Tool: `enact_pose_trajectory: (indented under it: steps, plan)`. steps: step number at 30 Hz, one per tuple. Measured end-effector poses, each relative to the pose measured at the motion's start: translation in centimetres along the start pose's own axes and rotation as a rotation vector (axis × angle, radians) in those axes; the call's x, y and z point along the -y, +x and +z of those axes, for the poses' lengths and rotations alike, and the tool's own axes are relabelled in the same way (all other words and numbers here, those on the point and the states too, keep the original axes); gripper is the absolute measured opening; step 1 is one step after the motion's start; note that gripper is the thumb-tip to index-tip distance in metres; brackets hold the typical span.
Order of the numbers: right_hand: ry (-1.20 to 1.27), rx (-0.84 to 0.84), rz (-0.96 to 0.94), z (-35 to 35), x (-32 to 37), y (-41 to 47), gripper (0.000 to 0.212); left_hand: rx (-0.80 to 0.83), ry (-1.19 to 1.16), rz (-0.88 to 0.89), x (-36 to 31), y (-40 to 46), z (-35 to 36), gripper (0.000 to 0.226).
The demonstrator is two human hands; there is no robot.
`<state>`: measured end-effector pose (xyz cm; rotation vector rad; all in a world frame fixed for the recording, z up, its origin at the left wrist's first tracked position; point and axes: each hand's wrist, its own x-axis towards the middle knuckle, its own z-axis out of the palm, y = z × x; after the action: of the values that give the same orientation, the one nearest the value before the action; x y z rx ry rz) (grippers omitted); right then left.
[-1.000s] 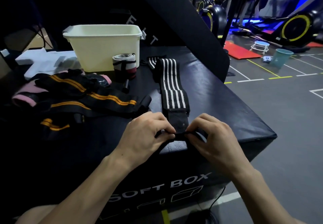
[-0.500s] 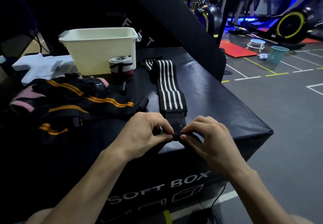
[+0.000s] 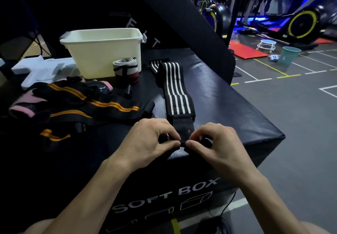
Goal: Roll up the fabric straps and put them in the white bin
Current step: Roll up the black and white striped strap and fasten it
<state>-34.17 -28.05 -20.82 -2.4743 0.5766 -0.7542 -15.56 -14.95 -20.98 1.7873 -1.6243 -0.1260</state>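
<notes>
A black strap with white stripes [image 3: 176, 91] lies lengthwise on the black soft box [image 3: 228, 102], its plain black end at the near edge. My left hand [image 3: 151, 142] and my right hand [image 3: 215, 142] both pinch that near end, thumbs almost touching, with a small fold of fabric between them. The white bin [image 3: 102, 51] stands at the back of the box. A rolled grey and red strap [image 3: 125, 70] stands upright just in front of the bin. A pile of black straps with orange stripes [image 3: 87, 106] lies to the left.
Pink straps [image 3: 23, 106] sit at the far left of the pile, white foam pieces [image 3: 42, 69] behind them. A black padded panel [image 3: 182, 23] leans behind the box. On the gym floor to the right are a teal bucket [image 3: 289, 54], a red mat [image 3: 246, 50] and exercise bikes.
Both hands have crept a little forward along the striped strap's black end, folding it over. The view has shifted slightly; the other straps and the bin stay put.
</notes>
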Motion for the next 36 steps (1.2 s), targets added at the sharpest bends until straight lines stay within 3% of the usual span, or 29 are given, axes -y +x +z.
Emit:
enact_pose_trajectory:
  steps: [22,30,36]
  plan:
    - [-0.087,0.052,-0.015,0.8,-0.3,-0.5,0.009,-0.053,0.169,0.078,-0.2,-0.5,0.2,0.007]
    - [-0.113,0.04,-0.059,1.2,0.5,-0.8,0.009,-0.045,0.354,0.159,-0.9,-0.2,0.5,0.021]
    - [-0.181,0.027,-0.054,1.0,0.4,-1.0,0.011,-0.079,0.304,0.181,-0.4,-0.5,0.8,0.023]
